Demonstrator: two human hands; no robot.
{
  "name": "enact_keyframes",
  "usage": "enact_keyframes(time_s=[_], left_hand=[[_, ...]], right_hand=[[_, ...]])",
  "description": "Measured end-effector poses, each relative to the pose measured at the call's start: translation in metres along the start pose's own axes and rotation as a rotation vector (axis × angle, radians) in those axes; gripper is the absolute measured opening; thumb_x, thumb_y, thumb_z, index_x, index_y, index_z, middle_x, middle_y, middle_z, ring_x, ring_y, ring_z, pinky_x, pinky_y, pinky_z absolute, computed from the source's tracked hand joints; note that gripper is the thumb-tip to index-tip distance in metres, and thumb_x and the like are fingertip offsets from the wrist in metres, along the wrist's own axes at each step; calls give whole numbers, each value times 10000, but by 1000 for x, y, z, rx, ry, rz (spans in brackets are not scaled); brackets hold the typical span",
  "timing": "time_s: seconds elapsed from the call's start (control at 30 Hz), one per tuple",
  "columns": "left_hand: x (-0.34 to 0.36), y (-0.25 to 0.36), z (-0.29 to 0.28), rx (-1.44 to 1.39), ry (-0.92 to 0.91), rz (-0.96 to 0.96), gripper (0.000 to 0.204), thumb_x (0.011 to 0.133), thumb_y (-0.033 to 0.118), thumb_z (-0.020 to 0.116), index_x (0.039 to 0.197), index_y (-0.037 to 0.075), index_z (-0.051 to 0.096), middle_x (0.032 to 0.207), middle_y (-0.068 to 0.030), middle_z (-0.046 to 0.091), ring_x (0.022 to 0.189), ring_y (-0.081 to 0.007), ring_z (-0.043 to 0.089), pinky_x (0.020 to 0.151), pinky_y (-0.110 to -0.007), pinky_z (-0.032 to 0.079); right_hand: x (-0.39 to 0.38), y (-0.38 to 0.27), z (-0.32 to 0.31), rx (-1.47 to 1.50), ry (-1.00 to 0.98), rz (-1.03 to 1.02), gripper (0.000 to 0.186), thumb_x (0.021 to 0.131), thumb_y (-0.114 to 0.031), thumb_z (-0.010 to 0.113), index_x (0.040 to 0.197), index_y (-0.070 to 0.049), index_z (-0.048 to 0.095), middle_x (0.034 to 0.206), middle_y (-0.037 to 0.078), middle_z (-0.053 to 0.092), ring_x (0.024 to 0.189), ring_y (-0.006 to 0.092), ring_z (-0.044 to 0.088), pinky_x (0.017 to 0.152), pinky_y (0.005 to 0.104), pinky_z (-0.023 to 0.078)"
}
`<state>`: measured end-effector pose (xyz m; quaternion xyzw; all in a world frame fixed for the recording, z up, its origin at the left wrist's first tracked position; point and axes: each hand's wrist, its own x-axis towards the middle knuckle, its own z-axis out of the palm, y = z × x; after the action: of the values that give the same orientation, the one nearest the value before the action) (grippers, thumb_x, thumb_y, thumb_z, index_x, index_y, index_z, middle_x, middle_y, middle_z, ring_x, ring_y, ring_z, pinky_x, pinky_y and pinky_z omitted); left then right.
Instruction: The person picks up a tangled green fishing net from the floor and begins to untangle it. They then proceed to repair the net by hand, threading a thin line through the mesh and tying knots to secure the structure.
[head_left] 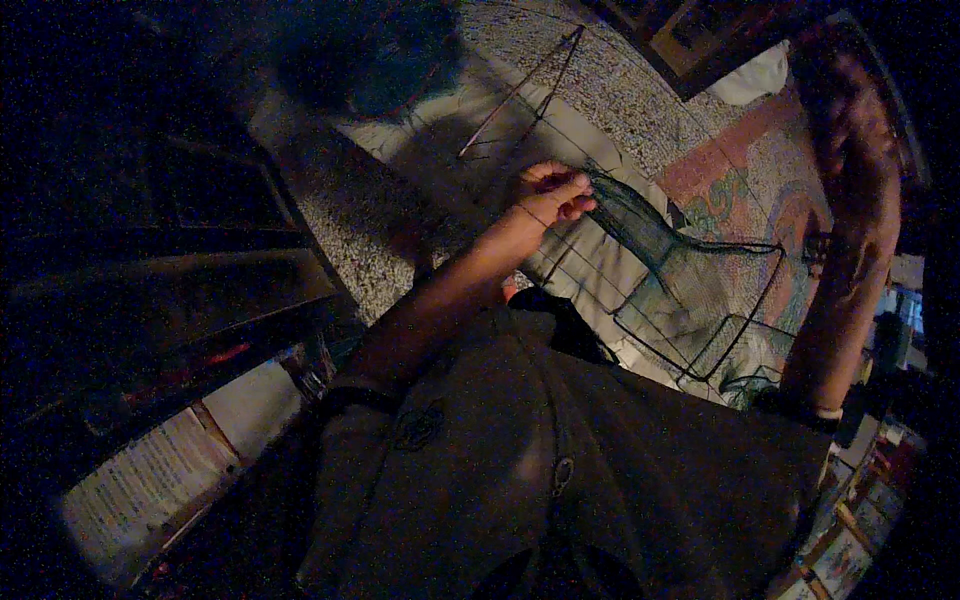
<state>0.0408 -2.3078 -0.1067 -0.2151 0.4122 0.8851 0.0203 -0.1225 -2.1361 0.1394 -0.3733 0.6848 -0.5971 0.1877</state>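
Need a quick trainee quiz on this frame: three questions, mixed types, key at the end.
1. Short answer: which of the wearer's hands pinches the dark green netting?
2. True or false: the crumpled white item lies at the lower left of the picture.
3. Multiple choice: how do the bars of the frame at the netting's right end look?
A. Thick and white
B. Thin and dark
C. Thick and red

Key:
1. The left hand, with thumb and fingers brought together on it.
2. False; the white item is at the upper right.
3. B.
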Motion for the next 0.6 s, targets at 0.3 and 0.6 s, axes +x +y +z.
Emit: enact_keyframes(time_s=[0.3, 0.6], left_hand=[[2, 2, 3, -11, 20, -5, 178, 755, 86, 617, 898, 61, 514, 850, -113, 598, 739, -243, 612, 558, -291, 487], [-2, 2, 11, 38, -2, 19, 149, 801, 68, 548, 940, 49, 501, 839, -97, 580, 774, -278, 607, 628, -316, 506]], right_hand=[[-82, 55, 50, -621, -402, 844, 99, 748, -123, 547, 755, -25, 561, 675, 50, 533, 549, 134, 510, 460, 234, 409], [-80, 112, 68, -839, -281, -56, 126, 700, -95, 542, 785, -10, 506, 757, 154, 530, 705, 314, 530, 609, 351, 423]])
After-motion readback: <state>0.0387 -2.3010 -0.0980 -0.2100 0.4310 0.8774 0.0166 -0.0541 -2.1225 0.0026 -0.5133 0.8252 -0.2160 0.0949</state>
